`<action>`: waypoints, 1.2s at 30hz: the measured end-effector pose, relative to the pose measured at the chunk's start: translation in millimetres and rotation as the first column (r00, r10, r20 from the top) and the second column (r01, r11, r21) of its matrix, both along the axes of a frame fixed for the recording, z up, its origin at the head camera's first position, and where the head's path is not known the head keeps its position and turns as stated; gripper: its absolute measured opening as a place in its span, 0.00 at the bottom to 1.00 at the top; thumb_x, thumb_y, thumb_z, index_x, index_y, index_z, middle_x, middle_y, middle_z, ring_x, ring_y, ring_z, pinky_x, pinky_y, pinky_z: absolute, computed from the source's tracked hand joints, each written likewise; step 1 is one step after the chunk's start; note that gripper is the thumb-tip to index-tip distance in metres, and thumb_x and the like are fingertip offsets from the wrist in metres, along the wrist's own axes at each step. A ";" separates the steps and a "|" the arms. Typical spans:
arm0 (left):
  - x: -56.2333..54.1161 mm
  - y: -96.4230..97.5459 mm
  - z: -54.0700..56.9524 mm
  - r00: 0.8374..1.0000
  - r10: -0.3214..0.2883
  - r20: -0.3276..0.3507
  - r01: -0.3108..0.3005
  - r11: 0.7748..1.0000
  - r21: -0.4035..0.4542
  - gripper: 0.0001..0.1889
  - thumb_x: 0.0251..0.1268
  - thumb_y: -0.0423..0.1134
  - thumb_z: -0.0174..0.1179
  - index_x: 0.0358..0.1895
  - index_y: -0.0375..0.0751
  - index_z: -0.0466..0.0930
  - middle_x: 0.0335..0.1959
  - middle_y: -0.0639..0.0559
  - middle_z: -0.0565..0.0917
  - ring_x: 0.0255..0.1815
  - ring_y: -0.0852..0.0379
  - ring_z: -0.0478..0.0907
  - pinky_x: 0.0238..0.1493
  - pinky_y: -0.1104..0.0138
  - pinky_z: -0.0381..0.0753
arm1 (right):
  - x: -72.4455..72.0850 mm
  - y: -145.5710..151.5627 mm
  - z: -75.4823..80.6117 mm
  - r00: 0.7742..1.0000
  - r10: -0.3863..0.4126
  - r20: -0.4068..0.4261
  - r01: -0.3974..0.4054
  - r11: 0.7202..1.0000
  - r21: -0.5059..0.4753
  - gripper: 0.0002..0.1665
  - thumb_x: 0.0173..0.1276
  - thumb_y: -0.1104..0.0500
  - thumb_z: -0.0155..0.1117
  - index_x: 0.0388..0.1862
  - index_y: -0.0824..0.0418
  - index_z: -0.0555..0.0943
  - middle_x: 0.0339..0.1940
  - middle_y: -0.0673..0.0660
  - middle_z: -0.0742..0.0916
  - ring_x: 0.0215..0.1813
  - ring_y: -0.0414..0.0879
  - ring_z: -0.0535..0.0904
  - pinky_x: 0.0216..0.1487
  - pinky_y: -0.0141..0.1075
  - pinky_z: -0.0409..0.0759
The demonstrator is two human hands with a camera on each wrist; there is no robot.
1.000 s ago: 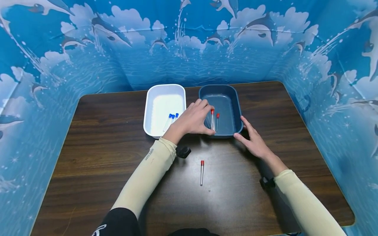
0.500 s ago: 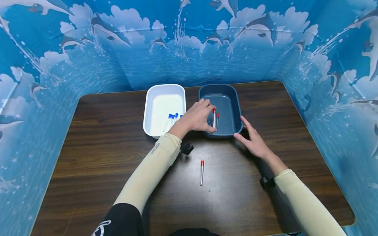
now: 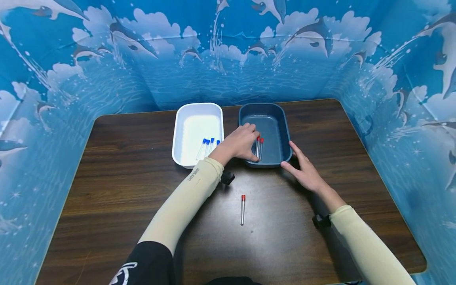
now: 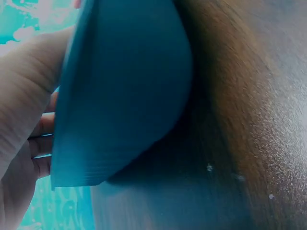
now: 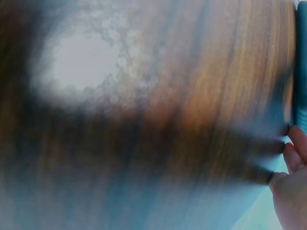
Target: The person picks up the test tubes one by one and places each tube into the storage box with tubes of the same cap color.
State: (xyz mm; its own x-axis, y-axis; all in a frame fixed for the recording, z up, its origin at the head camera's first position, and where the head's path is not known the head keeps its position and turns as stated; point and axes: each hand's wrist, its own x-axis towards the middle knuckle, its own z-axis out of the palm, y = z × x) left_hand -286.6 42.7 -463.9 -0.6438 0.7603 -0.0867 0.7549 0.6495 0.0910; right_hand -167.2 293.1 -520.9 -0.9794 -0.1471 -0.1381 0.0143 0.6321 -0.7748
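Note:
A dark blue tray (image 3: 269,163) stands at the back of the table, with several test tubes in it. My left hand (image 3: 239,143) reaches over its near left edge, thumb and fingers spanning a red-capped test tube (image 3: 257,149). Beside that tube lies a second red-capped test tube (image 3: 261,147). My left hand covers the tray's left part. My right hand (image 3: 305,172) touches the near right corner of the tray, its thumb and fingers spread. In the left wrist view the tray's outer wall (image 4: 124,96) hides most of the left fingers (image 4: 44,125).
A white tray (image 3: 179,130) to the left holds several blue-capped test tubes (image 3: 208,143). One red-capped test tube (image 3: 243,210) lies on the brown wooden table (image 3: 117,178) nearer to me. A dolphin-print curtain (image 3: 228,71) surrounds the table's back and sides.
My left hand has shifted a little right and down with the red-capped test tube, bringing it beside the other one. The right hand keeps its place on the dark blue tray.

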 end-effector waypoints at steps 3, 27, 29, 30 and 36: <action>-0.7 2.8 -3.6 1.000 0.002 -0.002 -0.002 1.000 -0.030 0.45 0.43 0.71 0.68 0.58 0.40 0.77 0.46 0.50 0.73 0.45 0.53 0.65 0.49 0.61 0.70 | -0.3 0.4 -1.4 1.000 -0.005 -0.003 0.005 1.000 -0.001 0.46 0.71 0.36 0.55 0.78 0.27 0.40 0.78 0.63 0.59 0.73 0.64 0.58 0.63 0.71 0.53; -4.2 11.8 -12.6 0.999 0.023 -0.031 -0.027 0.987 -0.159 0.40 0.42 0.71 0.69 0.53 0.44 0.81 0.45 0.51 0.74 0.45 0.53 0.67 0.50 0.62 0.70 | -1.1 -0.7 -1.7 1.000 -0.004 -0.001 0.004 1.000 0.020 0.47 0.71 0.35 0.55 0.78 0.27 0.39 0.78 0.63 0.59 0.73 0.64 0.59 0.62 0.72 0.53; -4.5 12.0 -12.1 0.999 0.021 -0.031 -0.025 0.986 -0.166 0.39 0.42 0.71 0.69 0.52 0.44 0.81 0.46 0.51 0.75 0.46 0.53 0.67 0.50 0.62 0.70 | -1.5 -0.7 -1.7 1.000 -0.003 0.001 0.003 1.000 0.019 0.47 0.71 0.35 0.55 0.78 0.27 0.39 0.78 0.63 0.59 0.73 0.64 0.59 0.62 0.72 0.53; -4.4 12.1 -11.6 0.999 0.018 -0.029 -0.023 0.985 -0.168 0.39 0.42 0.71 0.69 0.52 0.44 0.81 0.46 0.51 0.75 0.46 0.53 0.67 0.50 0.62 0.70 | -1.5 -0.6 -1.7 1.000 -0.004 0.003 0.004 1.000 0.019 0.47 0.71 0.35 0.55 0.78 0.27 0.39 0.78 0.63 0.59 0.73 0.65 0.58 0.62 0.72 0.53; -4.1 13.3 -10.3 1.000 0.019 -0.010 -0.021 0.983 -0.181 0.38 0.44 0.70 0.69 0.52 0.44 0.81 0.48 0.50 0.75 0.47 0.52 0.67 0.50 0.62 0.69 | -0.5 0.3 -1.0 1.000 -0.009 0.010 0.009 1.000 0.015 0.46 0.71 0.35 0.55 0.78 0.26 0.39 0.77 0.64 0.60 0.73 0.64 0.58 0.63 0.72 0.53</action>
State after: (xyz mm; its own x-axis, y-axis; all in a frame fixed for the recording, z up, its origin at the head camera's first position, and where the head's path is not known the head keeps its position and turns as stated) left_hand -290.7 56.0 -474.1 -0.6602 0.7193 -0.2163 0.7416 0.6698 -0.0359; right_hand -167.7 293.4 -521.9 -0.9792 -0.1366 -0.1499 0.0274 0.6432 -0.7652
